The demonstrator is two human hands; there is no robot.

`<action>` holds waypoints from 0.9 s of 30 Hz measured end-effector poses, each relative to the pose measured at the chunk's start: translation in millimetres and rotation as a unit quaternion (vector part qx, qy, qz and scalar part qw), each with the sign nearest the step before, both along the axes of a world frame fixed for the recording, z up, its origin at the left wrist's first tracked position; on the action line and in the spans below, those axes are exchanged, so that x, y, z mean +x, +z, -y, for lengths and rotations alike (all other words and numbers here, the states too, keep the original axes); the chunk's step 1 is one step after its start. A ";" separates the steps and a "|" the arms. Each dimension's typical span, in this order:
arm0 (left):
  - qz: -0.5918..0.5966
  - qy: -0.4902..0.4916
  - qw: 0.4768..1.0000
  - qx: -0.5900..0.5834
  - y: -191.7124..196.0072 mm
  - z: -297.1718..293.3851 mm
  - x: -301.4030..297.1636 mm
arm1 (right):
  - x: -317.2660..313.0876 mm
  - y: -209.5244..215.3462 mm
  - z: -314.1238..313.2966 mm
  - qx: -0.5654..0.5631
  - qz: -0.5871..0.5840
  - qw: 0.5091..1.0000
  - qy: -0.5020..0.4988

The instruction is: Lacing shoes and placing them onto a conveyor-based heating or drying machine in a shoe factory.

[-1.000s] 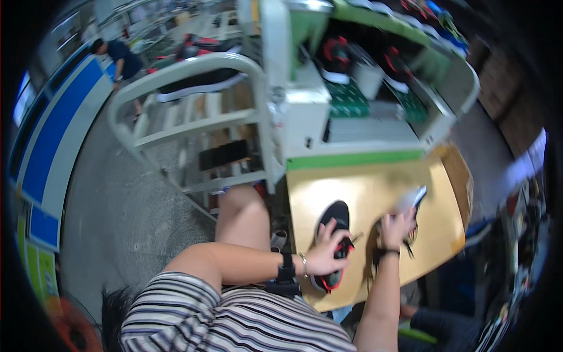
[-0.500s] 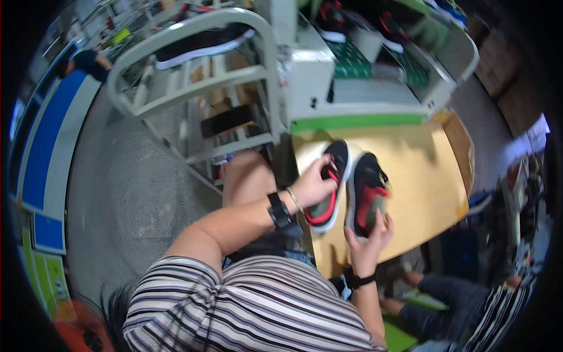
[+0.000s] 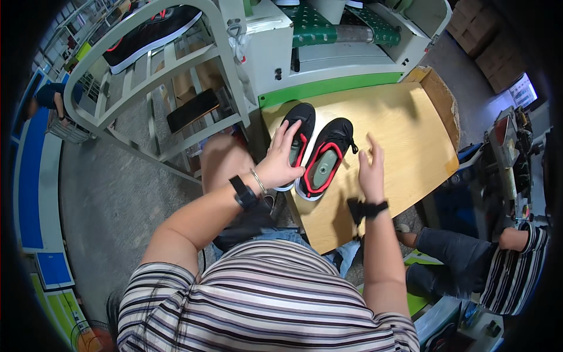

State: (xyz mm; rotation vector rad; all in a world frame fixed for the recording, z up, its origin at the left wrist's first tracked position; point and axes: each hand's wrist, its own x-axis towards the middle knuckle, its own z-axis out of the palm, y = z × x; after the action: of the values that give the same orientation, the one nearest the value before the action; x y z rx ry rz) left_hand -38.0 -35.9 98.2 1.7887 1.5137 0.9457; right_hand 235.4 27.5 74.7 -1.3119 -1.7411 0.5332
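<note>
Two black sneakers with red collar linings and white soles lie side by side on the wooden board, toes pointing away from me. My left hand (image 3: 278,163) lies over the left sneaker (image 3: 304,115), fingers and thumb spread, touching its upper and covering part of its opening. Inside the right sneaker (image 3: 339,130) sits a grey-green shoe last (image 3: 324,169) with a small hole in its top. A black lace hangs off that sneaker's right side. To the right, my right hand (image 3: 372,172) is raised with its fingers apart, holding nothing.
The wooden board (image 3: 404,141) adjoins a white machine with a green belt (image 3: 314,26). At the left stands a metal rack (image 3: 149,82) bearing a dark sneaker (image 3: 152,35) and a black flat piece (image 3: 192,110). A person (image 3: 469,264) sits at the right; another stands far left.
The right hand has let go of the right sneaker and moved away from it. Both sneakers now rest flat together. My left hand's fingers have spread. The whole view has shifted.
</note>
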 end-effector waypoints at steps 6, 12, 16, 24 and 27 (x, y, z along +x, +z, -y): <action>0.055 0.084 0.992 0.075 -13.4 7.6 13.5 | 0.3 3.4 -46.1 -0.181 -0.099 0.977 0.059; 0.051 0.091 0.992 0.076 -15.4 7.8 12.1 | -42.7 65.5 30.6 -0.217 -0.196 0.947 0.134; 0.053 0.091 0.992 0.065 -12.6 10.0 11.8 | -68.6 65.4 49.1 0.010 0.071 0.995 0.067; -0.119 0.127 0.978 0.114 11.0 20.3 17.3 | -51.5 48.7 9.9 0.071 0.163 0.984 -0.019; -0.122 0.045 0.957 0.260 32.3 12.5 40.0 | -37.0 41.8 29.4 0.056 0.065 0.996 -0.033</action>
State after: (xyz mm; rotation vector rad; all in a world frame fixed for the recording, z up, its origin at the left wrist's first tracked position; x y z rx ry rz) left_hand 2.0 -48.4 130.5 2.2902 1.6088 1.2997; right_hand 198.3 -1.9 116.5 -1.3445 -1.7980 0.3135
